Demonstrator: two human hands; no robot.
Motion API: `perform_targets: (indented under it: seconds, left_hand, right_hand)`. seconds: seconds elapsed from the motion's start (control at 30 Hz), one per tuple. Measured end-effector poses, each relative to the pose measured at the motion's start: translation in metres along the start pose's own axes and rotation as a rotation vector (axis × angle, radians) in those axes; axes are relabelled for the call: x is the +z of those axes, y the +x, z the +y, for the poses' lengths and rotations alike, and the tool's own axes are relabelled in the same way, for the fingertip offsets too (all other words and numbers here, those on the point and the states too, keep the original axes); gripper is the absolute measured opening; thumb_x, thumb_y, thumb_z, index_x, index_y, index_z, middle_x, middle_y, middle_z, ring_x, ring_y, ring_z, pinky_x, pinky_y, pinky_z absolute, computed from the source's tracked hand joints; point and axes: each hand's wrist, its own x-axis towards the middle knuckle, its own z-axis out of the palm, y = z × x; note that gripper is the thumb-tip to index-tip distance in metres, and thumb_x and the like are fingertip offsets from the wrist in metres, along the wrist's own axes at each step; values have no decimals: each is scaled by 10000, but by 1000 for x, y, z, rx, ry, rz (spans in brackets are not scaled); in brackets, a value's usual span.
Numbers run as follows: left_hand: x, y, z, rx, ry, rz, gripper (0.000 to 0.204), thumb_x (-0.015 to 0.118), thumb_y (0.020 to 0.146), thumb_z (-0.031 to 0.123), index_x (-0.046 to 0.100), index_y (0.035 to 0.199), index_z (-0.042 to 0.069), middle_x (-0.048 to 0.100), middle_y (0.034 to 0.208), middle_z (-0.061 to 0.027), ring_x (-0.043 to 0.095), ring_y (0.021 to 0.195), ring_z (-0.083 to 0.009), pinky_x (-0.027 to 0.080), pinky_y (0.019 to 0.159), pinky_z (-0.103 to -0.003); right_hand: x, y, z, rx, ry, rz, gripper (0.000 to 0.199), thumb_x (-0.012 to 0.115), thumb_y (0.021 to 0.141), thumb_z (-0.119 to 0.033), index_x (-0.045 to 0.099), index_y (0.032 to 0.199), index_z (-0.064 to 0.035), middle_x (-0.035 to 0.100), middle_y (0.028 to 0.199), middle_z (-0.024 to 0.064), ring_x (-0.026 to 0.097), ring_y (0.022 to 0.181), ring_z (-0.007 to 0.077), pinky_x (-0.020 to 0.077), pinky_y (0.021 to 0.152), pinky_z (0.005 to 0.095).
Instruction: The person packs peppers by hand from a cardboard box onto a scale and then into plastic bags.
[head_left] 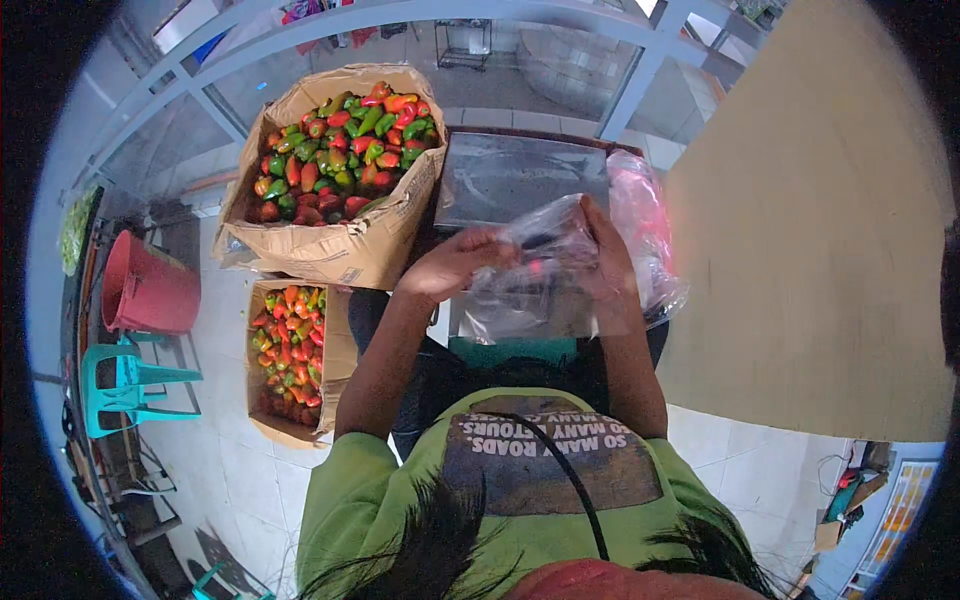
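Note:
A clear plastic bag is stretched between my two hands in front of me. My left hand pinches its left side, fingers closed on the film. On the other side, my right hand grips the bag's upper right edge, fingertips pointing up. Behind the bag lies a flat grey metal plate, and a small red glow shows through the film. A large cardboard box full of red and green peppers stands just left of the plate. To the plate's right sits a bundle of pink and clear plastic bags.
A smaller cardboard box with red and orange peppers is on the floor at left. Farther left are a red bucket and a teal plastic chair. A large tan board fills the right side. Framed glass panels stand ahead.

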Motion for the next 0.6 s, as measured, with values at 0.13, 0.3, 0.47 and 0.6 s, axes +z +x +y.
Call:
perform_targets:
  seconds: [0.13,0.3,0.47,0.6]
  left_hand:
    - [9,-2,1,374,21,218,212,467,873,227,523,946,36,532,816,1,480,752,-96,390,713,-249]
    - [-3,8,-21,274,-496,24,252,517,841,185,478,1044,41,525,935,-22,524,776,-115,439,648,-243]
    - [12,-4,8,-39,-116,48,178,476,869,191,514,983,59,512,798,33,445,707,-55,379,639,-206]
    - [-13,-9,-4,58,-434,100,315,541,822,144,450,1099,25,553,889,-19,510,739,-75,434,636,-226]
  right_hand:
    - [13,-11,7,224,-1597,312,222,480,859,-278,557,934,-83,577,729,40,517,621,119,407,567,235]
    - [6,-24,10,144,-700,320,224,497,851,-265,554,932,-64,570,835,77,537,684,141,429,609,271]
    - [38,-3,15,-53,-204,509,210,477,864,-268,527,855,-65,524,647,12,503,593,104,409,562,237]
    - [23,-10,18,28,-107,288,212,463,872,-282,480,773,-95,388,513,-48,374,442,57,327,452,209]
